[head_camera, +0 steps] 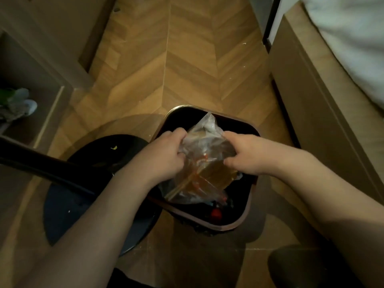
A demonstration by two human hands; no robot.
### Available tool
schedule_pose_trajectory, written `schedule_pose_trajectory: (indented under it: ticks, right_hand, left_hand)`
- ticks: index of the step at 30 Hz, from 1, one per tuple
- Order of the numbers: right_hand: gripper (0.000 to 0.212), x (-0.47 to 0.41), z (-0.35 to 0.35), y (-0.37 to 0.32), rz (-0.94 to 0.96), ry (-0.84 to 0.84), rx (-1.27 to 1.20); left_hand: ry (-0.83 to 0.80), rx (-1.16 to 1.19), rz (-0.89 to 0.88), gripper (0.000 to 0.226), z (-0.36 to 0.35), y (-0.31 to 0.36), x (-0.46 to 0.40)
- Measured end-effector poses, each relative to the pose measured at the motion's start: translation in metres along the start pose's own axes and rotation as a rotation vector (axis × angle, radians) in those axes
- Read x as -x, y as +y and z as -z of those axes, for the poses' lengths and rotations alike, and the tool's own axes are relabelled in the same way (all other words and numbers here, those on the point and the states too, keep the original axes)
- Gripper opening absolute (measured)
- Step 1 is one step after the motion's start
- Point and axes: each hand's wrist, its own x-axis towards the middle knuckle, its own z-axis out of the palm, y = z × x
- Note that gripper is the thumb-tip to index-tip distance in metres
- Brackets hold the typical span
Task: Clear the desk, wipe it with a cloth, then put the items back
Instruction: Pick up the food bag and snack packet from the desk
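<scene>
A: So, hands?
B: Left hand (164,154) and right hand (242,154) both clenched on a clear plastic bag (204,163), one per side.
A: Bag location?
B: Held over the dark bin (247,215) on the wood floor (187,59), lower end inside it.

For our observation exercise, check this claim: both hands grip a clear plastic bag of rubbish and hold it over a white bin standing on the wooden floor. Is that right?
Not quite: the bin is dark, black inside with a brownish rim, not white. The head view shows it. The rest holds: the left hand and right hand both grip the clear plastic bag over the bin on the wooden floor.
</scene>
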Motion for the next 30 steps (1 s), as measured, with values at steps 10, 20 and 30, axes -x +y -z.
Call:
schedule_pose_trajectory:
  ticks: [10, 20, 30]
  right_hand:
    - [0.074, -0.025, -0.032, 0.0, -0.062, 0.0, 0.375]
    - [0.069, -0.051, -0.039, 0.007, -0.126, -0.004, 0.349]
    - [0.064, -0.007, -0.022, -0.004, 0.036, 0.268, 0.055]
  left_hand:
    - [-0.086, 0.01, 0.301, 0.051, -0.045, -0.008, -0.046]
    - [-0.025, -0.058, 0.32, 0.066, -0.055, -0.013, -0.06]
    - [0.254, -0.031, 0.187, 0.057, -0.049, 0.012, -0.027]
